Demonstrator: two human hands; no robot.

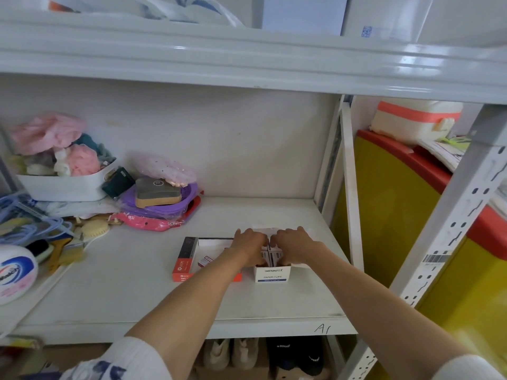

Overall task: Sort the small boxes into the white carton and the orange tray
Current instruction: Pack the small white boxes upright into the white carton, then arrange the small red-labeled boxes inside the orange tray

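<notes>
Shoes parked under the shelf, closest in, pale pairs plus a black one. White sleeves pushed up, both forearms stretched out over the shelf, with "A1" scribbled on its front lip.

Then the white carton, near the front-middle of the shelf, labelled "PAPER CLIPS", open on top and packed with small boxes standing on edge. Left hand and right hand both down on top of those boxes, side by side, thumbs nearly touching. Fingers curled over the boxes, so can't tell for either grip whether anything was really pinched or just pressed flat.

Just to the left, touching or very nearly, the orange tray: low, orange outside, white inside, partly hidden by the left forearm. One small red-and-white box lying flat in it.

Further left, a heap of clutter: white round bottle, blue hangers, a pale brush, pink packet, purple plastic thing with a sponge block on it, and a white basket stuffed with pink puffs right at the back.

Off to the right past the upright, a yellow bin with a red lid and a cream container perched on it.
</notes>
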